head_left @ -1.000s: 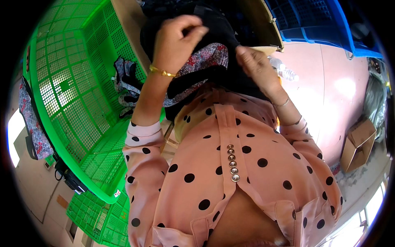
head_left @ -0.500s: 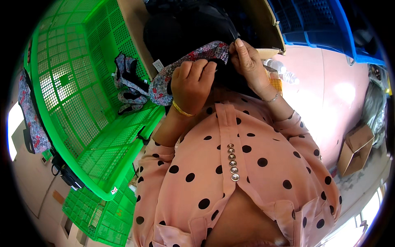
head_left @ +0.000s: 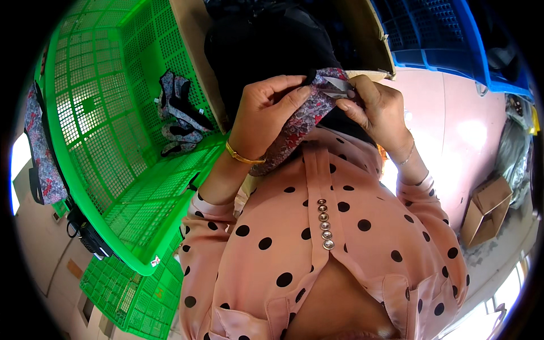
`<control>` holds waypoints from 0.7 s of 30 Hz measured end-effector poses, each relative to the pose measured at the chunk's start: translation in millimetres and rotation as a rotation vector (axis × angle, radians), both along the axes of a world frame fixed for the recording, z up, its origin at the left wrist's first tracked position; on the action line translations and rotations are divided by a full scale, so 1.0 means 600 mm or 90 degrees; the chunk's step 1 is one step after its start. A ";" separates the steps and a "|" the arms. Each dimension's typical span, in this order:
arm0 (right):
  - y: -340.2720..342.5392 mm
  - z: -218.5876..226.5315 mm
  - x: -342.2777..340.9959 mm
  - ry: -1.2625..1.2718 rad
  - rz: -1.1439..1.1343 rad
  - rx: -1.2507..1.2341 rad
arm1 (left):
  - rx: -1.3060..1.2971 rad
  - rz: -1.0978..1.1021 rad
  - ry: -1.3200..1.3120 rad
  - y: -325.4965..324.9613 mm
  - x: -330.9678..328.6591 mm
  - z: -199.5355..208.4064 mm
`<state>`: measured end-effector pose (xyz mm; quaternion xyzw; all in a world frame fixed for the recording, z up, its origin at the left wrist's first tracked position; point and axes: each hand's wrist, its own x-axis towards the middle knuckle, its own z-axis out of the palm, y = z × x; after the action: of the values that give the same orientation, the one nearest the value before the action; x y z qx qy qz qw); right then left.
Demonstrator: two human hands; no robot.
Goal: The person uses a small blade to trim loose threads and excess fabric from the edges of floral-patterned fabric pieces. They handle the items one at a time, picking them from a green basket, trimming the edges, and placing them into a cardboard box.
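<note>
My left hand (head_left: 263, 107) pinches the black-trimmed edge of a grey floral fabric piece (head_left: 303, 122) with red flowers, between thumb and fingers. The piece hangs down from there toward my shirt front. My right hand (head_left: 382, 107) is closed around what look like small metal thread snips (head_left: 337, 85). Their pale blades lie against the upper end of the fabric, pointing toward my left fingertips. Whether the blades touch a thread cannot be made out. Behind both hands, a large black cloth bundle (head_left: 266, 51) fills the front of a cardboard box (head_left: 198, 51).
At the left, a green perforated basket (head_left: 113, 221) holds several floral pieces (head_left: 180, 116). Another floral piece (head_left: 45, 150) hangs outside its rim. A second green crate (head_left: 127, 297) sits below. At the right are a blue crate (head_left: 442, 62) and a small cardboard carton (head_left: 486, 212).
The floral piece has been turned and lifted rightward between my hands. My left hand has opened from a fist into a pinch. Metal blades now show at my right hand, which moved right.
</note>
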<state>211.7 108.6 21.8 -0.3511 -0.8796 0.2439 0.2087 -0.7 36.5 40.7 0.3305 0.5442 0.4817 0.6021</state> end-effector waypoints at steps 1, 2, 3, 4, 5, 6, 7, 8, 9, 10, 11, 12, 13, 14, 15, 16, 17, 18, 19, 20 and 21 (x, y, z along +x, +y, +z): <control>0.001 0.005 -0.001 -0.007 -0.003 0.008 | -0.017 -0.003 -0.035 -0.001 0.001 0.002; 0.002 0.010 -0.003 -0.014 -0.006 0.017 | -0.034 -0.007 -0.071 -0.003 0.003 0.003; 0.004 0.014 -0.005 -0.021 -0.009 0.025 | -0.043 -0.008 -0.090 -0.004 0.006 0.005; 0.005 0.016 -0.006 -0.028 -0.004 0.043 | -0.052 -0.006 -0.108 -0.007 0.010 0.007; 0.007 0.018 -0.008 -0.036 0.001 0.062 | -0.061 -0.005 -0.126 -0.008 0.012 0.007; 0.009 0.020 -0.008 -0.044 0.007 0.080 | -0.067 0.008 -0.139 -0.008 0.012 0.008; 0.011 0.022 -0.007 -0.047 0.014 0.085 | -0.072 0.021 -0.153 -0.007 0.012 0.009; 0.013 0.024 -0.005 -0.051 0.021 0.090 | -0.078 0.034 -0.167 -0.007 0.013 0.010; 0.015 0.026 -0.004 -0.055 0.028 0.095 | -0.084 0.035 -0.177 -0.008 0.014 0.009; 0.017 0.028 -0.004 -0.051 0.035 0.102 | -0.090 0.036 -0.188 -0.011 0.015 0.004; 0.018 0.029 -0.005 -0.048 0.042 0.110 | -0.096 0.037 -0.199 -0.012 0.016 0.002; 0.019 0.031 -0.005 -0.044 0.049 0.117 | -0.092 0.036 -0.199 -0.012 0.017 0.003; 0.020 0.031 -0.004 -0.044 0.053 0.114 | -0.090 0.034 -0.199 -0.012 0.017 0.004; 0.021 0.032 -0.002 -0.044 0.058 0.112 | -0.087 0.033 -0.198 -0.012 0.018 0.005; 0.022 0.032 -0.001 -0.043 0.062 0.109 | -0.090 0.032 -0.198 -0.012 0.018 0.006; 0.023 0.032 0.001 -0.052 0.068 0.113 | -0.092 0.030 -0.199 -0.012 0.017 0.007; 0.024 0.032 0.002 -0.061 0.073 0.116 | -0.095 0.029 -0.199 -0.012 0.018 0.007; 0.024 0.032 0.003 -0.069 0.079 0.119 | -0.098 0.030 -0.202 -0.013 0.018 0.007; 0.025 0.032 0.004 -0.069 0.082 0.117 | -0.100 0.031 -0.204 -0.013 0.019 0.007; 0.025 0.032 0.004 -0.068 0.086 0.115 | -0.103 0.032 -0.206 -0.014 0.020 0.006; 0.026 0.032 0.005 -0.067 0.090 0.112 | -0.106 0.031 -0.209 -0.014 0.020 0.007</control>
<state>214.4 124.2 41.3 -0.2809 -0.9299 0.1608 0.1744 11.5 28.1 44.7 0.1835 0.4845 0.4969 0.6962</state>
